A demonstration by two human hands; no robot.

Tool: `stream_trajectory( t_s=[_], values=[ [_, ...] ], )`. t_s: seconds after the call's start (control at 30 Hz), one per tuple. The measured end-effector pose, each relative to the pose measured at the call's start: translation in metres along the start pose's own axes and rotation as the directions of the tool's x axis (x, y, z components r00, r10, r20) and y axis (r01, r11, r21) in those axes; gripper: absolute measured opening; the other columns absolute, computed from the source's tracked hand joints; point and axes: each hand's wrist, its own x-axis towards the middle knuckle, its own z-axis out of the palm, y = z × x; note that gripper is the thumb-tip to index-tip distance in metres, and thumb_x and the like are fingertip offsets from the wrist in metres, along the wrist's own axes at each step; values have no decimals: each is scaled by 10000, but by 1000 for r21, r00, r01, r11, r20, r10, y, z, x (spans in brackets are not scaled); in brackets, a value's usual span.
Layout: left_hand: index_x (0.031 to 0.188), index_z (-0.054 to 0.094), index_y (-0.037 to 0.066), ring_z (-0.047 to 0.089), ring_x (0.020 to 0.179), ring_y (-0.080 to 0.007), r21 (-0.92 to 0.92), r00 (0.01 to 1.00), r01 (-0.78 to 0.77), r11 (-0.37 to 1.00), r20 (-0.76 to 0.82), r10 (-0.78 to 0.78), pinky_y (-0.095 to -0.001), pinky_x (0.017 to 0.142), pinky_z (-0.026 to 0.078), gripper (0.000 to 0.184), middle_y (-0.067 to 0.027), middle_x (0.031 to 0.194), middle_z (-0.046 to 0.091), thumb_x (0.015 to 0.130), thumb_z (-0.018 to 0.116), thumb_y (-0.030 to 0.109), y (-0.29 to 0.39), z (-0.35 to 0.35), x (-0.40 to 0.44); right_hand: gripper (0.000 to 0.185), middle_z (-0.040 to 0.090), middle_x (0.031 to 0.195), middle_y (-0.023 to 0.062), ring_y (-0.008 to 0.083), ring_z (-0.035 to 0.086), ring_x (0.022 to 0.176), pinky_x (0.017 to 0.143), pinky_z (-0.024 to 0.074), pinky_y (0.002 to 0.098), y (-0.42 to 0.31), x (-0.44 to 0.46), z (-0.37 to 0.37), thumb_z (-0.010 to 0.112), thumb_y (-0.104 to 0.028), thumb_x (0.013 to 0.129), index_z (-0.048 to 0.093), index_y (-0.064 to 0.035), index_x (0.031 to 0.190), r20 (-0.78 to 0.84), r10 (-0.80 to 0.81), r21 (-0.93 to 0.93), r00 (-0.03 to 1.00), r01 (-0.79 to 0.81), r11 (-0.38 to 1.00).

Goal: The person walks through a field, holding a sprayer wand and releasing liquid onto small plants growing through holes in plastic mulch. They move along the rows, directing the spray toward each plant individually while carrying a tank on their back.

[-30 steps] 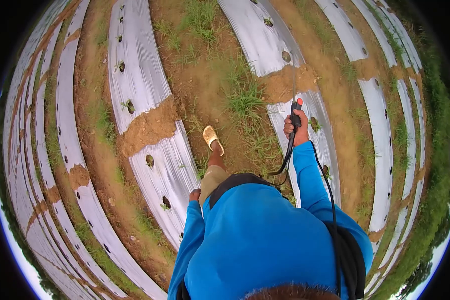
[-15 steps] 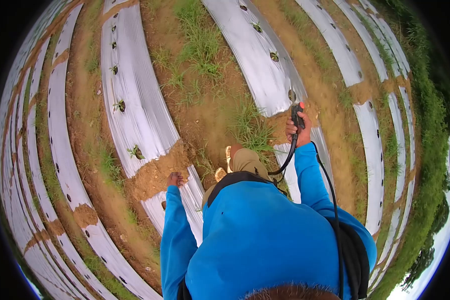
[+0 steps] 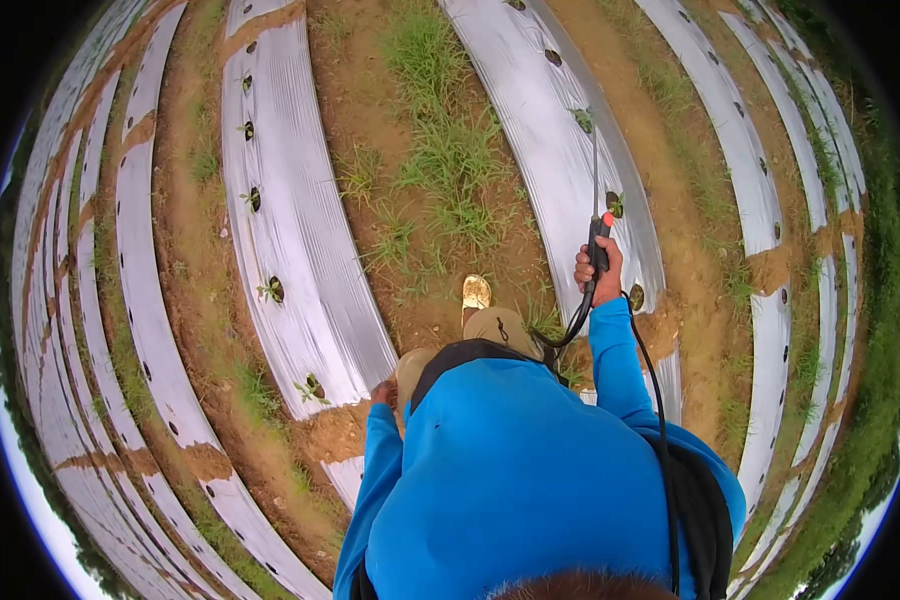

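Spray wand, black-handled, red-tipped: gripped in right hand, above near end of plastic-mulched bed. Black hose: curving below it. Left hand: beside khaki shorts, near corner of second mulched bed; cannot tell whether closed.

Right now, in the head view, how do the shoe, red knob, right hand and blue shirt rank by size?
1. Blue shirt
2. Right hand
3. Shoe
4. Red knob
Nearness to the camera likely enlarges the shirt.
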Motion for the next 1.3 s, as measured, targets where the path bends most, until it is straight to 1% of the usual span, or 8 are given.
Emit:
stream_trajectory(
  t_s=[0.07, 0.13, 0.23, 0.47, 0.7, 0.83, 1.13, 1.3],
  values=[
    [961, 616, 86, 546, 682, -245, -3, 987, -161, 987, 22, 161, -390, 583, 462, 354, -91, 809, 589, 781, 519, 376, 37, 17, 9, 316, 473, 598, 26, 91, 424, 416, 364, 366, 213, -15, 33, 35, 615, -356, 736, 489, -67, 766, -64, 47, -5, 997, -48, 999],
    [981, 610, 97, 525, 613, -177, 351, 829, -551, 757, 127, 545, -292, 527, 422, 375, -62, 772, 573, 759, 533, 390, 86, 23, 33, 315, 464, 590, 23, 90, 418, 415, 364, 361, 212, -25, 61, 72, 622, -357, 724, 483, -77, 758, -92, 51, -49, 994, -55, 997],
    [950, 607, 95, 514, 595, -158, -26, 973, -229, 973, -14, 228, -286, 517, 416, 352, -40, 762, 570, 767, 524, 384, 182, 55, 1, 310, 458, 583, 22, 90, 407, 405, 359, 348, 220, -35, 106, 120, 614, -354, 729, 485, -75, 770, -85, 8, -80, 996, -15, 997],
    [943, 617, 93, 532, 594, -186, 69, 1000, 9, 998, -6, -8, -353, 528, 440, 344, -71, 791, 607, 774, 521, 377, 295, 67, 82, 295, 464, 595, 26, 93, 405, 397, 357, 348, 219, -74, 221, 209, 580, -342, 765, 488, -62, 785, 7, 14, -85, 1000, -13, 996],
    [954, 641, 39, 580, 672, -246, 178, 847, -530, 829, 143, 512, -377, 574, 479, 391, -110, 802, 617, 765, 541, 366, 363, 59, 271, 331, 470, 605, 38, 102, 410, 399, 357, 359, 226, -100, 321, 332, 562, -347, 781, 495, -24, 808, 61, -2, -31, 998, 4, 1000],
    [886, 581, 80, 499, 506, -140, 14, 986, -38, 999, 165, 35, -300, 445, 400, 287, -59, 686, 557, 764, 557, 339, 584, 82, 203, 351, 481, 613, 54, 110, 424, 406, 368, 373, 227, -124, 366, 399, 557, -342, 789, 499, 2, 823, 104, 9, 54, 995, -15, 998],
    [908, 557, 51, 466, 470, -122, 47, 957, -276, 960, 107, 270, -274, 405, 359, 254, -51, 701, 540, 854, 462, 280, 867, 96, 255, 326, 475, 594, 34, 100, 418, 397, 352, 366, 220, -157, 515, 524, 576, -361, 764, 497, -45, 780, -51, -58, -36, 997, 56, 998],
    [952, 562, 57, 486, 493, -166, 141, 998, 44, 989, 37, -50, -333, 449, 393, 288, -71, 731, 547, 832, 449, 294, 889, 114, 297, 312, 469, 605, 33, 98, 416, 401, 351, 360, 224, -190, 639, 591, 579, -349, 767, 496, -48, 787, -30, -67, 18, 997, 67, 998]
  ],
)
